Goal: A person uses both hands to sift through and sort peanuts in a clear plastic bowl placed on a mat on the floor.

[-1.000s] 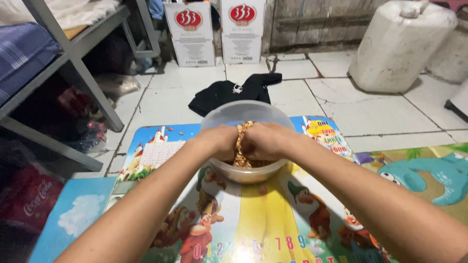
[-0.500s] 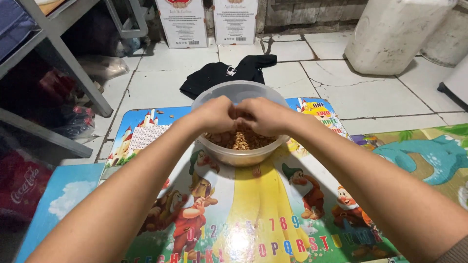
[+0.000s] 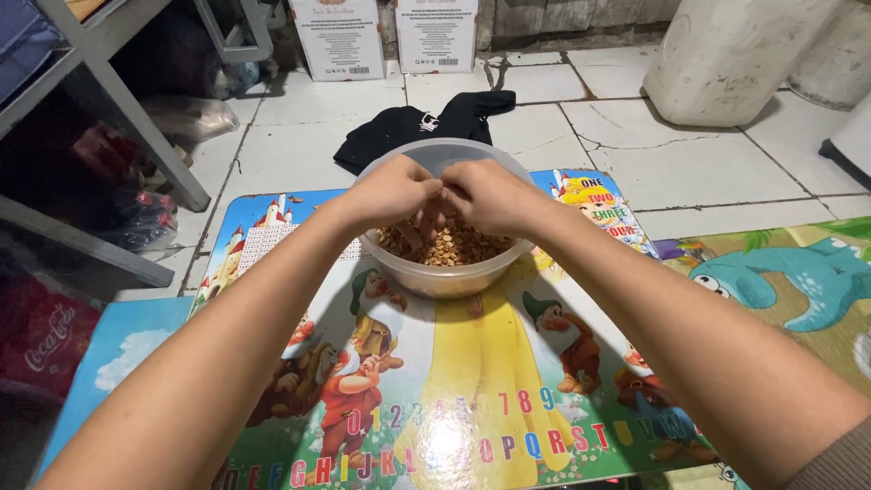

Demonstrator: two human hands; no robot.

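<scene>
Both hands meet over a clear plastic bowl point(image 3: 446, 272) that sits on a colourful cartoon play mat point(image 3: 472, 390), near the mat's far edge. The bowl holds a heap of small golden-brown pieces point(image 3: 454, 247), like nuts or fried crumbs; what they are exactly cannot be told from here.

The left hand point(image 3: 392, 192) and the right hand point(image 3: 490, 195) are curled, knuckles up, with the fingertips turned down and inward so that they touch each other above the middle of the bowl. The fingers point(image 3: 426, 222) of the left hand reach down to the heap. The fingers seem pinched on something small between the two hands, but they hide it, so whether anything is held cannot be told. Both forearms stretch out from the bottom corners across the mat.

Just behind the bowl a black piece of clothing point(image 3: 408, 134) lies crumpled on the white tiled floor point(image 3: 299, 136). Further back two white cardboard boxes point(image 3: 343, 38) stand against the wall, and a large white plastic jug point(image 3: 726, 54) stands at the far right. To the left is a grey metal frame point(image 3: 136, 127) with red packets point(image 3: 41, 331) under it
</scene>
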